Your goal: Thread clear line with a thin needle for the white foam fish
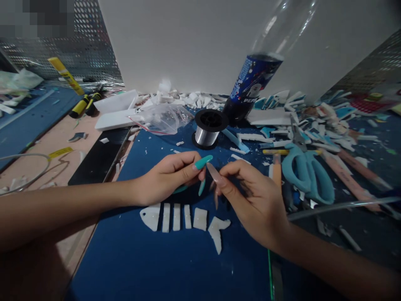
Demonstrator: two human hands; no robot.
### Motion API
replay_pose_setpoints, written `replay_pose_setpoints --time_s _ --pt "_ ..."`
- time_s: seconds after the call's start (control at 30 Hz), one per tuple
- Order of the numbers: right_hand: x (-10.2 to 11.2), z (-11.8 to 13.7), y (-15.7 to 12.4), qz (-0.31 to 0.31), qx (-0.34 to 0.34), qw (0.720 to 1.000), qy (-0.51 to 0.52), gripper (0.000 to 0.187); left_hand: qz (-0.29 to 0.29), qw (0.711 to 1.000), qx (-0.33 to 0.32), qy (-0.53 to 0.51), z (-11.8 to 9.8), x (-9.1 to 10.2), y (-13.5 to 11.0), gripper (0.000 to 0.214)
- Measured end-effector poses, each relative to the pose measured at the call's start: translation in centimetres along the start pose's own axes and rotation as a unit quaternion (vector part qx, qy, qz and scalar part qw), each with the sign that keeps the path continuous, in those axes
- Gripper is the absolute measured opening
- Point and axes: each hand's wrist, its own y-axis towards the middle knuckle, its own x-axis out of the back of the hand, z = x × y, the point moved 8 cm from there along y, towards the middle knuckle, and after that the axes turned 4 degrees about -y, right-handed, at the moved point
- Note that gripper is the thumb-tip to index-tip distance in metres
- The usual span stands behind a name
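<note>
My left hand (169,175) is closed, its thumb pressed against the fingers. Opposite it, my right hand (258,200) makes a pinch, and the fingertips of both almost meet above the mat. Whatever lies between the fingers is too fine to make out. Below, white flat pieces are laid in a row like a fish: a head (152,218) with a small hole, several narrow strips (176,217), a squarer piece (200,219) and a forked tail (217,230). Just beyond my fingers stands a black spool (206,137) wound with thin shiny line.
A tilted-looking Pepsi bottle (257,79) stands behind the spool. Blue-handled scissors (308,173) lie right, among white and blue scraps (313,133). A clear zip bag (166,119) and a dark flat object (100,156) lie left on the blue mat's (140,271) far side.
</note>
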Motion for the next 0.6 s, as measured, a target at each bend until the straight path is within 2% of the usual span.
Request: replay_pose_setpoints --time_s 0.2,0.33,0.43,0.6 --pt "0.2 0.3 0.0 -0.011 0.017 1.000 0.005 0.014 -0.019 0.992 -0.042 0.121 -1.0 -0.3 -0.5 0.023" --pt "0.2 0.4 -0.1 -0.020 0.011 1.000 -0.003 0.016 -0.061 0.963 -0.081 0.249 -1.9 -0.2 -0.8 0.022" --pt "0.0 0.3 0.0 -0.013 0.007 1.000 0.001 0.017 -0.093 0.908 -0.163 0.374 -3.1 -0.5 -1.2 0.018" --pt "-0.5 -0.1 0.1 0.027 -0.006 1.000 0.007 0.018 -0.076 0.766 -0.307 0.560 -4.8 -2.5 -2.0 0.016"
